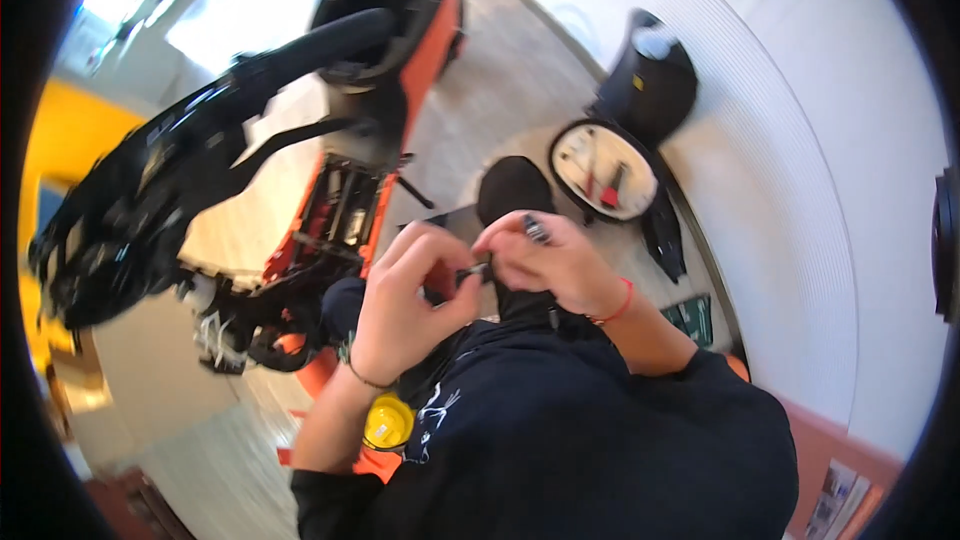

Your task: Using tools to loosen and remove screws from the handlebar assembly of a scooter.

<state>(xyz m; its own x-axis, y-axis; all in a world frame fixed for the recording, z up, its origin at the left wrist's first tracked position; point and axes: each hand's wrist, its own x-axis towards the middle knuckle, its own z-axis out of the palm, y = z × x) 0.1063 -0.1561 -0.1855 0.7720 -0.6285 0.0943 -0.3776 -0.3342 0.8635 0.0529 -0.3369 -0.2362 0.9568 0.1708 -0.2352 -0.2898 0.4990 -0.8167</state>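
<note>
My left hand (410,295) is in front of my chest, its thumb and fingers pinched on a small dark part (470,274) with a greyish end. Fingertips of my right hand (556,265) meet the left ones at that part. Tucked in the right hand is a short dark-and-silver piece (537,230), its ridged end sticking out above the fingers; its kind is not clear. To the left stands a scooter (425,50) in orange and black, its inner frame (345,205) laid bare and its front in a tangle of black parts.
An upturned seat (580,155) with a pale underside lies at the right, red-and-black tools (612,185) on it. Beyond it, a black panel (655,80) leans by the white wall (800,140). A yellow bowl (388,422) and a green case (690,320) sit low beside me.
</note>
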